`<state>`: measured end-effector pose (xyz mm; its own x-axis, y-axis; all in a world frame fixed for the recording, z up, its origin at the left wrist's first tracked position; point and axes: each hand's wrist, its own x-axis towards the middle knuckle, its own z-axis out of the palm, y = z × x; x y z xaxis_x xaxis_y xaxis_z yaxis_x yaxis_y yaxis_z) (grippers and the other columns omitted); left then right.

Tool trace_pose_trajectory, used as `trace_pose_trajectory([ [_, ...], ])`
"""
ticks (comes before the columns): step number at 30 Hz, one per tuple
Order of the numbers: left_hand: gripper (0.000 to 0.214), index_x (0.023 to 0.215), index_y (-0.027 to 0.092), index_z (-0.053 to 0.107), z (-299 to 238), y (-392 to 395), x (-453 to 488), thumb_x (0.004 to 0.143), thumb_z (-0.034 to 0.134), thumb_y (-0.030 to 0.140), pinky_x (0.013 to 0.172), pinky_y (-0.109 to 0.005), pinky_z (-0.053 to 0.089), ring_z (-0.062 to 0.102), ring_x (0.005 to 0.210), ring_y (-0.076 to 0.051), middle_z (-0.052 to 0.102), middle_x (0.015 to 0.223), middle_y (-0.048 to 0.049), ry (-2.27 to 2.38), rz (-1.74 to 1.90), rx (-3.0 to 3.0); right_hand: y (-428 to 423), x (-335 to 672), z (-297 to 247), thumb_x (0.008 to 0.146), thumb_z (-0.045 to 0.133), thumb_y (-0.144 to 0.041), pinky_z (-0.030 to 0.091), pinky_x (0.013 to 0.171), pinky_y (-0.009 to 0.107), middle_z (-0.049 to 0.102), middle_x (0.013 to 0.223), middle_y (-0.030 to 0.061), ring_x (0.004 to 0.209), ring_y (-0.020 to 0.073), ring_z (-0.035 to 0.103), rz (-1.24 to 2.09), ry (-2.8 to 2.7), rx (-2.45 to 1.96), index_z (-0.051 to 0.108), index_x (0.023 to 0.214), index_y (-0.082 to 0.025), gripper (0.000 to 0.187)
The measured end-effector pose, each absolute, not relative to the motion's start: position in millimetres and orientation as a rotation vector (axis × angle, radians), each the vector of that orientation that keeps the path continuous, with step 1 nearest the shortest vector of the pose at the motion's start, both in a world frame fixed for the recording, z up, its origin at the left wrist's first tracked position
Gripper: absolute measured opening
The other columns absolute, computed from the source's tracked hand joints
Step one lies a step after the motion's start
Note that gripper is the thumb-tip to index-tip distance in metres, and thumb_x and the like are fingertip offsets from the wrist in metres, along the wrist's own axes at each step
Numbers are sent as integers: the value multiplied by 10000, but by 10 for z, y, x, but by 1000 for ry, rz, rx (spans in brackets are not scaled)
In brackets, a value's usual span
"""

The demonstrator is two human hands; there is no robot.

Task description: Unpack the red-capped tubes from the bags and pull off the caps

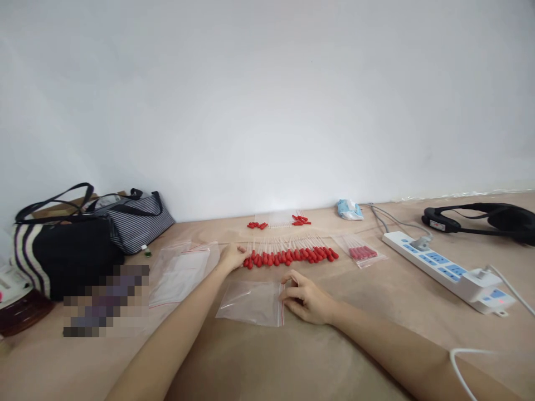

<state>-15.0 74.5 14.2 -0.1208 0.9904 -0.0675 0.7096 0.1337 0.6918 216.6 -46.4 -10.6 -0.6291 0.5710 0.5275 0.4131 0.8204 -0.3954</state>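
Note:
A row of clear glass droppers with red rubber bulbs [288, 256] lies on the brown table, bulbs toward me. My left hand [233, 256] is at the row's left end, its fingers closed about the outermost dropper; the thumb side is partly hidden. Closer to me, a flat, clear zip-lock bag [248, 303] lies with its red-lined mouth to the right. My right hand [307, 298] pinches that mouth edge between bent fingers and thumb. To the right of the row, another zip-lock bag [361, 250] contains several red-bulbed droppers.
More bags [179, 273] lie left of my left arm. Behind the row are more red-bulbed droppers [301, 220]. A blue mask [350, 210], a white power strip [430, 259] with cords and a black headset [485, 220] occupy the right. Bags [79, 250] stand at left.

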Motion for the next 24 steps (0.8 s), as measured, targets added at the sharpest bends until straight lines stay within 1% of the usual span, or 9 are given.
trace_pose_trajectory([
  [6, 234, 659, 155, 605, 182, 601, -198, 689, 581, 385, 507, -238, 405, 583, 487, -161, 606, 509, -8, 1952, 779, 1792, -467, 2169, -88, 748, 443, -88, 439, 687, 260, 490, 991, 75, 706, 109, 519, 308, -2320, -711, 553, 822, -178, 161],
  [9, 195, 735, 162, 625, 225, 439, -206, 719, 556, 343, 661, -273, 440, 614, 709, -205, 655, 689, -48, 1926, 858, 1911, -472, 2172, -60, 715, 431, -59, 437, 719, 262, 509, 1003, 73, 807, 135, 530, 353, -2305, -717, 524, 832, -182, 194],
  [11, 190, 833, 186, 626, 255, 256, -189, 747, 529, 325, 796, -289, 422, 581, 874, -209, 653, 868, -54, 1869, 921, 2004, -469, 2171, -45, 692, 429, -51, 433, 729, 262, 524, 989, 69, 844, 145, 527, 391, -2315, -703, 516, 825, -181, 205],
  [13, 211, 875, 213, 631, 284, 28, -161, 783, 492, 341, 881, -288, 393, 552, 952, -193, 634, 961, -40, 1696, 906, 2146, -462, 2170, -36, 666, 416, -31, 425, 732, 264, 541, 960, 64, 852, 149, 524, 421, -2344, -679, 519, 810, -178, 229],
  [15, 299, 1043, 232, 589, 312, -200, -133, 818, 452, 373, 966, -332, 334, 484, 1085, -207, 577, 1124, -45, 1306, 741, 2392, -456, 2172, -30, 645, 407, -15, 409, 743, 281, 567, 922, 51, 849, 154, 519, 427, -2382, -662, 531, 793, -179, 253],
  [18, 457, 1261, 308, 393, 345, -439, -110, 821, 451, 417, 1057, -425, 161, 266, 1268, -241, 344, 1368, -15, 922, 333, 2553, -466, 2181, -6, 646, 447, -35, 364, 770, 330, 606, 848, 17, 835, 167, 511, 395, -2416, -720, 554, 758, -190, 219],
  [19, 478, 1281, 322, 354, 348, -479, -108, 823, 447, 423, 1062, -447, 114, 224, 1285, -246, 292, 1393, -9, 869, 228, 2564, -476, 2183, 6, 651, 468, -50, 349, 773, 341, 615, 834, 6, 826, 168, 509, 387, -2422, -754, 560, 746, -193, 195],
  [21, 440, 1268, 325, 375, 340, -507, -108, 840, 416, 415, 1058, -462, 94, 224, 1285, -245, 286, 1396, -11, 869, 150, 2550, -494, 2181, 39, 674, 495, -87, 331, 767, 346, 625, 826, -5, 803, 161, 508, 386, -2433, -809, 572, 713, -196, 139],
  [24, 355, 1163, 265, 510, 290, -476, -100, 846, 396, 379, 1010, -405, 247, 384, 1188, -224, 445, 1293, -47, 1070, 344, 2443, -459, 2191, 114, 743, 488, -168, 339, 746, 324, 622, 763, 11, 762, 152, 513, 334, -2387, -876, 569, 631, -180, 139],
])
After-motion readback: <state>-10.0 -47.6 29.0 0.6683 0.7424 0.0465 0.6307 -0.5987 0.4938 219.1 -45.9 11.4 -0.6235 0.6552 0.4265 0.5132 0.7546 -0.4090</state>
